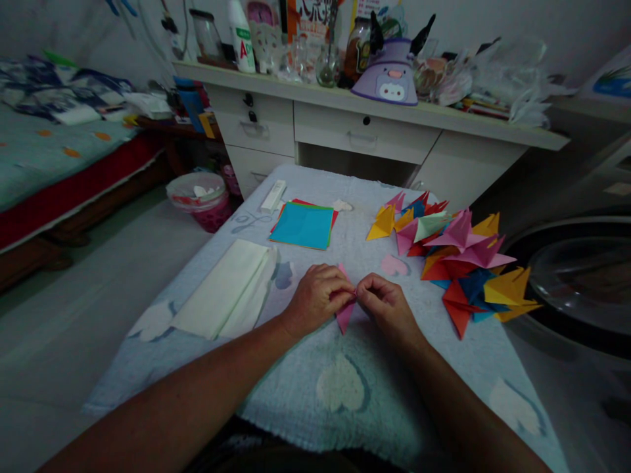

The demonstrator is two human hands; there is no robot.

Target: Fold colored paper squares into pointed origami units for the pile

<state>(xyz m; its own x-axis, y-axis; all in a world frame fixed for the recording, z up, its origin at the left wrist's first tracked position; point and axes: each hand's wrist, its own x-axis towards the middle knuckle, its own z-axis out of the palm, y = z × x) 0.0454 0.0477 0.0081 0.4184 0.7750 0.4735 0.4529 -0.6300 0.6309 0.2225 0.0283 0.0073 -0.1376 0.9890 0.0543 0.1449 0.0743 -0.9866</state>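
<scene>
My left hand (318,294) and my right hand (387,303) meet at the middle of a small table covered with a pale blue towel (345,387). Both pinch a folded pink paper piece (345,314), whose pointed tip hangs down between them. To the right lies a pile of folded paper pieces (458,263) in pink, yellow, red, blue and green. A stack of flat coloured paper squares (303,225), blue on top, lies further back.
A folded white cloth (229,289) lies at the left of the table. A small white box (273,195) sits near the far edge. Behind stand a cluttered white desk (365,125), a pink bin (200,197) and a bed (44,157) at left.
</scene>
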